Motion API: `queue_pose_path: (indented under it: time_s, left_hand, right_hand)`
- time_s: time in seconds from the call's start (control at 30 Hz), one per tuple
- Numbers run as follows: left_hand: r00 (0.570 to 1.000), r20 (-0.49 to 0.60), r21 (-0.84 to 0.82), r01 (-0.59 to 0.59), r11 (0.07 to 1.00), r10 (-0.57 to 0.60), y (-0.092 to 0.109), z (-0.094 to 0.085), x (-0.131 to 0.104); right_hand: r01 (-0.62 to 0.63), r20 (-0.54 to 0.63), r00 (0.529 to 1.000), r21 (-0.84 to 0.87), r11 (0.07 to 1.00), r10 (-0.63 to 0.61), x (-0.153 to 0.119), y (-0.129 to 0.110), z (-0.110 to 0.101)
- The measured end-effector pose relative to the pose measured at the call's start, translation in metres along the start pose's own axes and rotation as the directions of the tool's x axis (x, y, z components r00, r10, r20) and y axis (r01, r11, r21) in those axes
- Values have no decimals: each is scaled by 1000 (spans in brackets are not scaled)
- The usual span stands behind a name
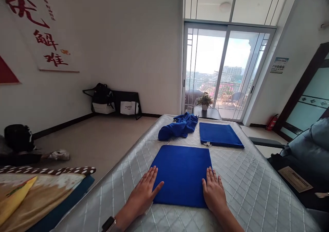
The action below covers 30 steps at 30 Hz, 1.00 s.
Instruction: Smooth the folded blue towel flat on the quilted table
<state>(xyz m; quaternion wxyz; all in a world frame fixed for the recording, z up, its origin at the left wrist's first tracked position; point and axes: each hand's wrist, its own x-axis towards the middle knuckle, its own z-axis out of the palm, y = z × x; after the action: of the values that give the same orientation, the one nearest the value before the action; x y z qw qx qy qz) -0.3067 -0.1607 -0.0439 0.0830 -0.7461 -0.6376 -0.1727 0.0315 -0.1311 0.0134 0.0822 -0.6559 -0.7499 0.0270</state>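
In front of me a blue cloth folded into a flat rectangle (pixel 182 177) lies on the quilted mattress (pixel 128 177). My left hand (pixel 145 189) rests flat on its left edge, fingers stretched out and the thumb apart. Along the right edge lies my right hand (pixel 214 189), also flat with fingers extended. Neither hand grips anything. Beyond, to the right, sits a second neatly folded blue cloth (pixel 221 134) with a small white tag on its near edge. Left of that one is a crumpled blue cloth (pixel 180 126) in a loose heap.
A potted plant (pixel 205 101) stands on a dark table past the mattress's far end. On the left is a bed with a patterned blanket (pixel 51 191). A dark grey sofa (pixel 313 146) stands on the right. Bags (pixel 102 100) rest against the back wall.
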Motion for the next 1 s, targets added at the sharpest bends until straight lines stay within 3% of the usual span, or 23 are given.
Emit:
queue_pose_path:
  time_s: [0.23,0.5,0.67,0.77,0.83,0.93,1.0]
  left_hand:
    - [1000,3,-12,-7,1000,7,2,0,3]
    - [999,-26,-46,-46,998,45,-7,14,0]
    - [996,-90,-23,8,1000,-11,2,-4,2]
    - [989,-142,13,-38,999,39,29,-19,2]
    - [976,-127,26,-176,984,178,62,-24,0]
    - [904,-68,-5,-423,906,422,120,-24,-5]
    - [856,-43,-43,-516,855,515,152,-22,-9]
  right_hand:
    - [2,14,1000,-89,996,-1,-9,-6,-13]
    - [-23,156,987,-25,999,27,-54,-4,-18]
    - [-27,134,991,51,998,20,-62,-1,-15]
    - [-24,135,991,81,996,13,-61,-1,-14]
    - [-26,150,989,91,995,12,-61,0,-15]
    - [-18,157,988,98,995,3,-62,1,-17]
    - [1,146,989,104,995,-16,-63,2,-17]
